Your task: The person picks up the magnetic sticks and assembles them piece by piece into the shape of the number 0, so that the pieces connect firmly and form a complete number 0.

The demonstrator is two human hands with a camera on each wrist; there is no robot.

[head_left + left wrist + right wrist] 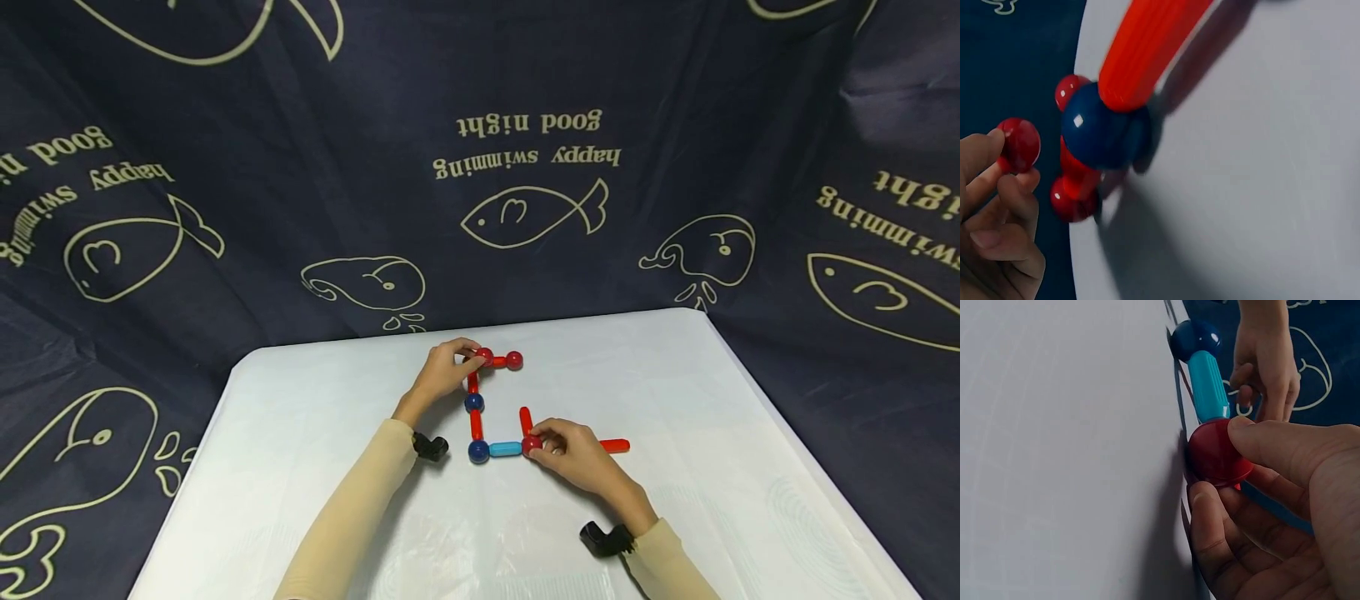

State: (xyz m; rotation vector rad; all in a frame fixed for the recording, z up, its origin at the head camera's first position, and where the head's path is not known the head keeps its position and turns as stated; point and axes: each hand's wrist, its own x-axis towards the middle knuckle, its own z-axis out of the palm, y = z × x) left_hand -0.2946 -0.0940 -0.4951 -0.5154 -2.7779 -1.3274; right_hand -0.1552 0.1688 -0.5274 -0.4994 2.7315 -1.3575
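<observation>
My left hand (439, 372) pinches a red ball (1021, 145) by its fingertips, at the far corner of a shape of magnetic rods and balls. There a short red rod (498, 362) runs to another red ball (514, 360). Toward me come red rods (477, 425) with a blue ball (474, 402) between them, then a second blue ball (478, 452). A light blue rod (505, 449) joins that one to a red ball (1219, 452), which my right hand (579, 454) pinches between thumb and fingers. From this ball another red rod (526, 419) points away from me.
A red rod (615, 446) shows to the right of my right hand, its near end hidden behind the hand. The white table (315, 450) ends at the back against a dark cloth (525, 283) with fish drawings. Black straps with cameras sit on both wrists.
</observation>
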